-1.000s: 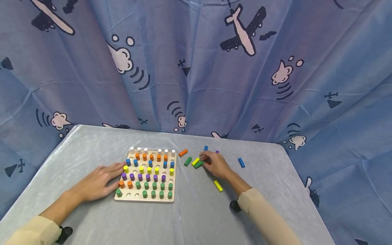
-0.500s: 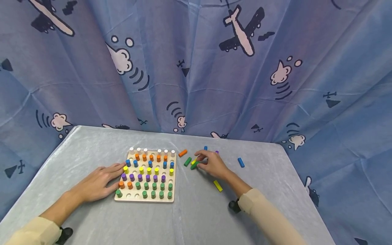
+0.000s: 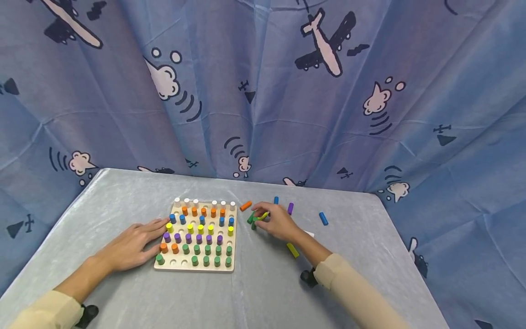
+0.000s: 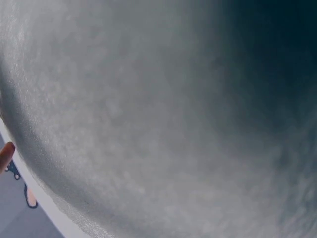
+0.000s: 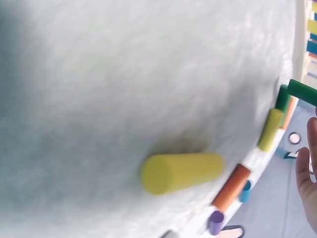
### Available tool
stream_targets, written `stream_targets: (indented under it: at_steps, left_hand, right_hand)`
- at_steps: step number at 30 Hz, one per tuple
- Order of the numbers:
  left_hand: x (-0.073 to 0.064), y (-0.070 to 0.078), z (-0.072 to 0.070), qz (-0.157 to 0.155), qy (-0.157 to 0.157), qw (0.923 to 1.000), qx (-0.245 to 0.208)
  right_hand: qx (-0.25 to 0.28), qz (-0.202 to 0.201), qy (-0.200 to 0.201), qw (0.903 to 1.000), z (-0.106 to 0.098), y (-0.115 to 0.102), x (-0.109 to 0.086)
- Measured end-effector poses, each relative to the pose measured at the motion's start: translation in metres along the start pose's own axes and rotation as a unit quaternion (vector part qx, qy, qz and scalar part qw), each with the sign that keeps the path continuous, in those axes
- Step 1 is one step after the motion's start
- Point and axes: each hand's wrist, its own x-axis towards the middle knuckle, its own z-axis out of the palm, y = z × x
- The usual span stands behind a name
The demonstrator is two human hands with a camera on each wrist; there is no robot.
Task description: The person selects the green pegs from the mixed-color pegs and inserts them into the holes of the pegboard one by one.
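A wooden pegboard [image 3: 213, 269] bears rows of white, orange, blue, yellow, purple and green pegs, with some bare holes. The left hand [image 3: 133, 244] lies on the table beside it, fingers extended and fingertips at its left edge; in the left wrist view only a fingertip [image 4: 6, 154] shows. Right of the board, the right hand [image 3: 277, 221] pinches a green peg [image 5: 302, 92] between thumb and fingers, tilted down in the head view. A yellow peg [image 3: 263, 215] and a second green peg [image 3: 250, 217] lie by its fingertips, partly covered by the hand.
Loose pegs lie around the right hand: orange [image 3: 245, 205], blue [image 3: 276, 199], purple [image 3: 290, 209], another blue [image 3: 323, 218] and a yellow one [image 3: 293, 250] beneath the forearm. Something white [image 3: 310, 234] shows past the wrist. A patterned blue curtain [image 3: 263, 114] hangs behind the table.
The right hand has moved left with the green peg, which has turned from lying flat to more upright. The purple peg and the white piece have come into view. The left hand stays put.
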Motion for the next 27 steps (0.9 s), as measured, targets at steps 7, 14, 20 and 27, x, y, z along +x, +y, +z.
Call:
stream_targets:
  at_steps: [7, 14, 20, 27]
  left_hand:
    - [0.0, 0.0, 0.0, -0.002, -0.003, 1.0, 0.001]
    - [0.0, 0.0, 0.0, 0.005, 0.004, 1.0, 0.003]
    - [0.0, -0.002, 0.001, 0.008, 0.007, 0.9999, 0.006]
    - [0.0, -0.003, 0.001, 0.01, 0.009, 0.9999, 0.006]
  right_hand:
    - [0.002, -0.05, 0.003, 0.9988, -0.004, -0.027, 0.002]
    - [0.001, -0.092, -0.015, 0.9956, -0.004, -0.064, 0.004]
    - [0.003, -0.125, -0.048, 0.991, 0.009, -0.092, 0.007]
    - [-0.001, -0.16, -0.072, 0.9846, 0.031, -0.113, 0.009]
